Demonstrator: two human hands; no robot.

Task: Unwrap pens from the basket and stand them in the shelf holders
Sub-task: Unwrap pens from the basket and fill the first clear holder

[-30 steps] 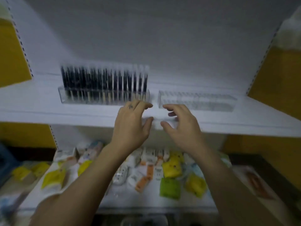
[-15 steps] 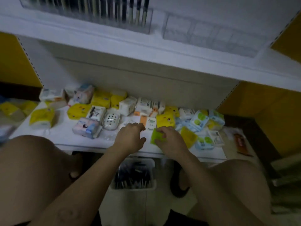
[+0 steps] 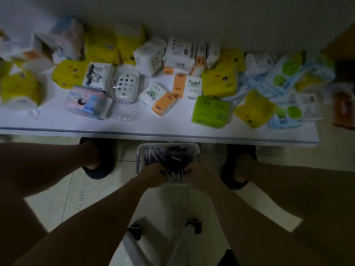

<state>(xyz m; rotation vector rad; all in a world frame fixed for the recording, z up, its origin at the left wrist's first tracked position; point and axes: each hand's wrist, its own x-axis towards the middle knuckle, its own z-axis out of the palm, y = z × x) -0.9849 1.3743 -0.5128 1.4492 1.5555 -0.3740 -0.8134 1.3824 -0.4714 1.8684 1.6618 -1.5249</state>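
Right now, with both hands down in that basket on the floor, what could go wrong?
The scene is dim and blurred, so the left hand and right hand could fumble the dark wrapped pens in the white plastic basket. Rising, the person might bump the white shelf edge, jolting the lime-green packet lying near it.

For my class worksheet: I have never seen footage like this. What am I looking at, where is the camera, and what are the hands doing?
No machine here: a person wears one camera on the head, looking down. The left hand and right hand reach into a white basket of dark wrapped pens on the floor between their feet. Whether they grip anything is too dim and blurred to tell. Beyond it, a white shelf holds many tissue packs.
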